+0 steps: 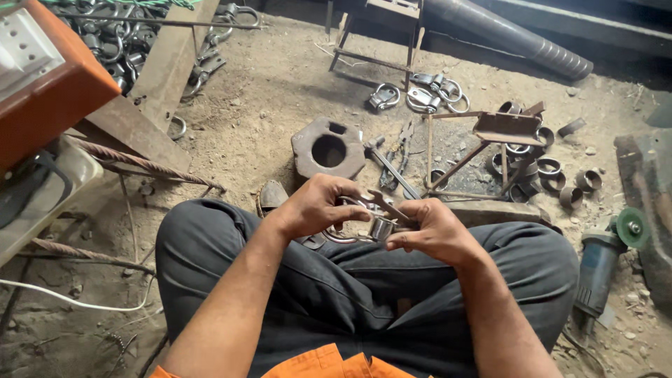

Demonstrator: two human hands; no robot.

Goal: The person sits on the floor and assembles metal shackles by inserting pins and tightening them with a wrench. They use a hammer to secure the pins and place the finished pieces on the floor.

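A small metal padlock (380, 225) is held above the lap at picture centre, gripped by the right hand (435, 231) from three o'clock, while its shackle end is pinched by the left hand (316, 206) from nine o'clock. A rusty block with a round hole (327, 148) lies at twelve o'clock, an angle grinder (603, 260) at three o'clock.
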